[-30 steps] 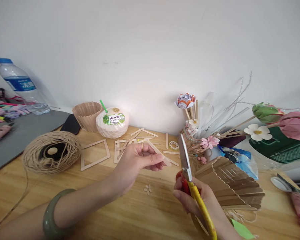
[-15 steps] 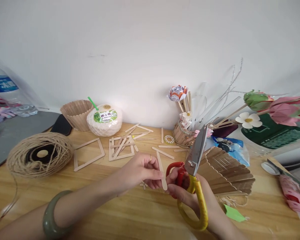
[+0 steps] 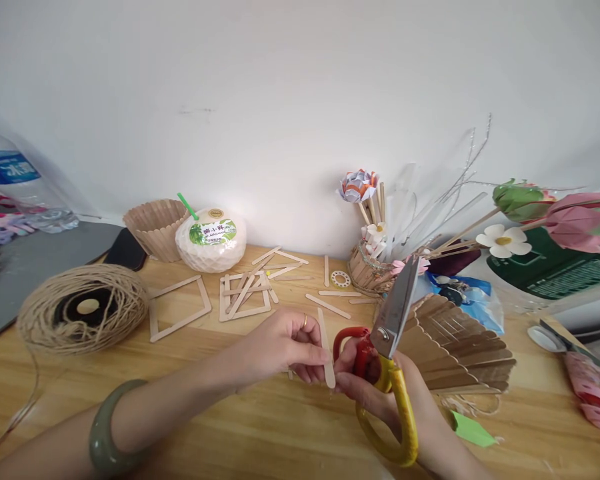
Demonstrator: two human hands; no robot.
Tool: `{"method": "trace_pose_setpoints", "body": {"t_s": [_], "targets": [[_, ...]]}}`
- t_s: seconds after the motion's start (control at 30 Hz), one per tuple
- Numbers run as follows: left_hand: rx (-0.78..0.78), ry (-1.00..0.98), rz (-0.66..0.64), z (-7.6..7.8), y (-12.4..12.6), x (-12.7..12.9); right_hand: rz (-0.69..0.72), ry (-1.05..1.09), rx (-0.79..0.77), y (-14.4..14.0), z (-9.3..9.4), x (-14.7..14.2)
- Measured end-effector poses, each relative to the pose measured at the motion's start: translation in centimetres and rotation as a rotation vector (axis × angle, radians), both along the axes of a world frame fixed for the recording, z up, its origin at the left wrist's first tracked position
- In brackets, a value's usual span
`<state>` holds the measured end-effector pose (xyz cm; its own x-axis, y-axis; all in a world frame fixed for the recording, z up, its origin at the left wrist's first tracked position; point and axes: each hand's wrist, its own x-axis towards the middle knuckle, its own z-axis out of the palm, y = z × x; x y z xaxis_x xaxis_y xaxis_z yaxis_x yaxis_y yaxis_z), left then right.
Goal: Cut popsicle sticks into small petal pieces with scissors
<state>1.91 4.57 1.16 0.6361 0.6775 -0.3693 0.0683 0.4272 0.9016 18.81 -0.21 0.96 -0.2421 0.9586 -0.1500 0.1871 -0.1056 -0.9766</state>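
Bare wooden table (image 3: pixel 220 427) lies open at 6 o'clock, below the left hand (image 3: pixel 280 347) and right hand (image 3: pixel 380 393). A twine coil (image 3: pixel 83 308) blocks 9 o'clock, loose craft sticks (image 3: pixel 245 293) and a coconut drink (image 3: pixel 211 239) crowd 11 to 12, and a fanned stick basket (image 3: pixel 460 350) with paper flowers (image 3: pixel 505 240) walls off 2 to 3 o'clock.

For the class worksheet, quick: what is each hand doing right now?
Left hand: closed, pinching a wooden stick.
Right hand: closed around the scissors, blades up.
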Motion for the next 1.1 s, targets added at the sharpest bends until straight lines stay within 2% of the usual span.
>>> {"method": "trace_pose_setpoints", "body": {"t_s": [0.43,0.57,0.83,0.97,1.1], "targets": [[-0.009,0.021,0.002,-0.66,0.03,0.22,-0.018,-0.045,0.019,-0.2,-0.43,-0.02],[0.016,0.023,0.0,-0.56,0.04,0.21,-0.078,-0.071,0.035,0.01,-0.25,-0.02],[0.071,-0.005,0.193,-0.14,-0.02,0.4,-0.112,-0.011,0.033,0.16,-0.65,-0.05],[0.098,0.023,0.188,-0.41,-0.07,0.4,-0.189,-0.085,0.085,0.18,-0.65,0.15],[0.085,-0.023,0.193,-0.55,-0.17,0.43,-0.185,-0.071,0.093,0.22,-0.74,0.35]]}}
